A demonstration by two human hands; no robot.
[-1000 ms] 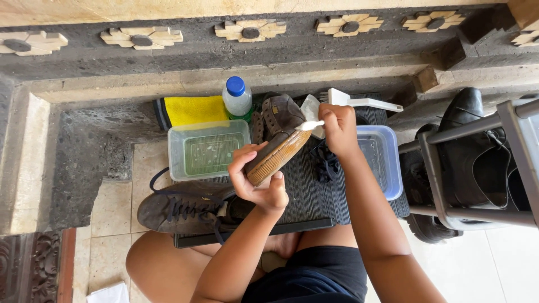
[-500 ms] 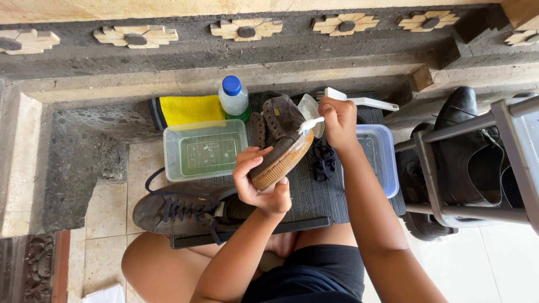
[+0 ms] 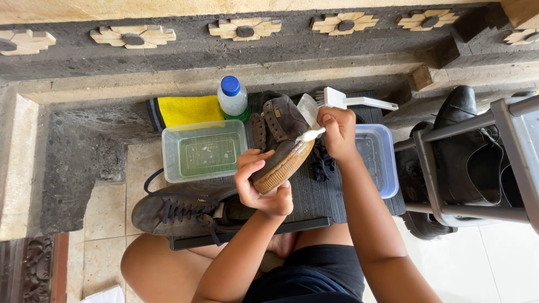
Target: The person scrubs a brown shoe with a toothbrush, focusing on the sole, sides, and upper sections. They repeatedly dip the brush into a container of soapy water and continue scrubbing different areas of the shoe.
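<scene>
Left hand (image 3: pixel 259 185) grasps a brown shoe (image 3: pixel 281 147) at the heel end, fingers curled over the upper, tan sole (image 3: pixel 285 168) turned toward the camera; shoe is held tilted in the air above the dark ribbed mat (image 3: pixel 314 196). Right hand (image 3: pixel 338 132) is clenched around the handle of a small white brush (image 3: pixel 309 134), bristle end touching the sole edge near the toe.

Risks, as judged:
- Grip is on one end of the shoe only; a hard push from the brush could twist it out of the fingers and drop it onto the mat or into a tub
- The clear tub with greenish liquid (image 3: pixel 203 150) sits just beside the left wrist; a sideways elbow or a dropped shoe could tip or splash it
- The blue-rimmed tub (image 3: pixel 377 160) lies directly under the right forearm, so lowering the arm could knock it

Surroundings: blue-capped bottle (image 3: pixel 232 98) and folded yellow cloth (image 3: pixel 188 109) stand behind the clear tub. A larger white brush (image 3: pixel 351 101) lies at the mat's far edge. The second shoe with dark laces (image 3: pixel 182 210) rests on the mat's near left corner, close to the knee. A metal rack (image 3: pixel 477 168) holding black shoes crowds the right side, limiting elbow room there
</scene>
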